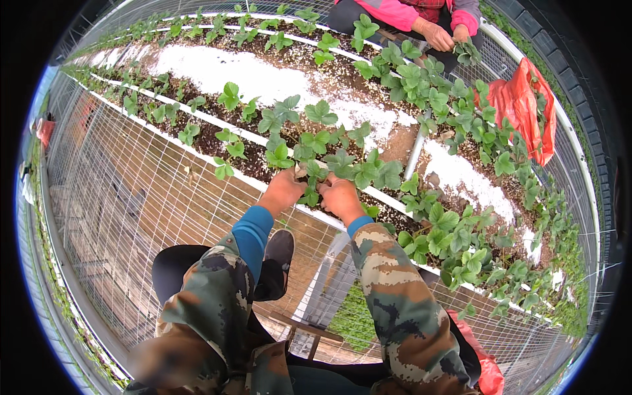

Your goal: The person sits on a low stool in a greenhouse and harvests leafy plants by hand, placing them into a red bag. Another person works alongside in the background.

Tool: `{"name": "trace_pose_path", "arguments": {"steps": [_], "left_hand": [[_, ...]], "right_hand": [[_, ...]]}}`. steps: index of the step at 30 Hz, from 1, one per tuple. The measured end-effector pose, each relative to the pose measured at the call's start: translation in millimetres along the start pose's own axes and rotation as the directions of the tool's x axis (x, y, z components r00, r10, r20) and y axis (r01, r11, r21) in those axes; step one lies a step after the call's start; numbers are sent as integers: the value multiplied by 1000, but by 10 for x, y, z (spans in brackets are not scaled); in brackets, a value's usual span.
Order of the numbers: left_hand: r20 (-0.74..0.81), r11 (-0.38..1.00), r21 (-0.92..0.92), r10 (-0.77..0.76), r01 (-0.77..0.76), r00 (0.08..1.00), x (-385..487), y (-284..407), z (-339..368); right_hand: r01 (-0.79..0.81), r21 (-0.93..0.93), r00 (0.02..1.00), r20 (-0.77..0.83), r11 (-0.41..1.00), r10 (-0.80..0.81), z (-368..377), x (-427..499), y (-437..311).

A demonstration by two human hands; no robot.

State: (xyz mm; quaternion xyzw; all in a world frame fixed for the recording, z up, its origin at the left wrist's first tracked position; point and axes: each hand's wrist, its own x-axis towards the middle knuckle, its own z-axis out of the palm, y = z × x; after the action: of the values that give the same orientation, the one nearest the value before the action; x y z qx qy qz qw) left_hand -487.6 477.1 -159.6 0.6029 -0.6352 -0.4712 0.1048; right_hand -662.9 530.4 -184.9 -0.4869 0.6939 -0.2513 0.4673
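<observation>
Between my two hands stands a small strawberry plant (311,197) in dark soil along the near planting strip. From its left side, my left hand (282,191) reaches in with bent fingers, close by a pale, dry-looking scrap (299,171). My right hand (341,196) is at the plant's right side, thumb and fingers curled toward its base. Leaves and soil hide the fingertips of both hands, so their grip is unclear. Larger strawberry leaves (340,163) spread just beyond the hands.
A white edging rail (237,131) runs along the strip, with white material (222,71) behind it. Across the bed, a person's hands (442,38) hold leaves beside a red plastic bag (518,108). Wire mesh (163,197) borders the near side. Another red bag (481,360) lies at lower right.
</observation>
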Motion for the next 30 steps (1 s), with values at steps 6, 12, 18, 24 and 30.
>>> {"name": "trace_pose_path", "arguments": {"steps": [6,12,18,24,30], "left_hand": [[-24,983,-123,135,-137,991,87,-45,158],[-178,985,12,174,-175,969,114,-246,204],[-310,970,240,46,31,950,128,16,288],[-417,980,-184,-147,75,897,253,-213,-191],[10,800,-594,-98,85,995,-367,896,-430]], "right_hand": [[72,-96,997,-2,993,-72,-45,52,57],[-24,-25,999,44,999,25,-14,-11,-65],[169,-182,982,-49,969,-181,7,83,235],[231,-102,973,17,968,-231,144,24,42],[248,375,962,-203,893,-182,-20,-442,177]]}}
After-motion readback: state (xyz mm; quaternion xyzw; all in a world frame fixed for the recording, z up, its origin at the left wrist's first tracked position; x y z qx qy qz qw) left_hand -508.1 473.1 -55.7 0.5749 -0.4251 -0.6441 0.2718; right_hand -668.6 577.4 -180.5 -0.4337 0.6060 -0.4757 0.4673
